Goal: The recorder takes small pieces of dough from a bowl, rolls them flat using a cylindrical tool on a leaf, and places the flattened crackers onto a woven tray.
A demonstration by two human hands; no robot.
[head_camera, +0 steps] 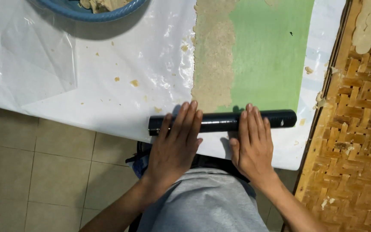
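Both hands lie flat, fingers stretched, on the black roller [222, 121], left hand [177, 139] and right hand [251, 144] equally near; it lies crosswise below the green sheet [271, 51].

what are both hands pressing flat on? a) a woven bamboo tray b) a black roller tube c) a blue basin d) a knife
b: the left hand and right hand lie open, palms down, on the black roller tube, which rests across the near edge of the green sheet.

Single head view, straight down, near (table edge, lap)
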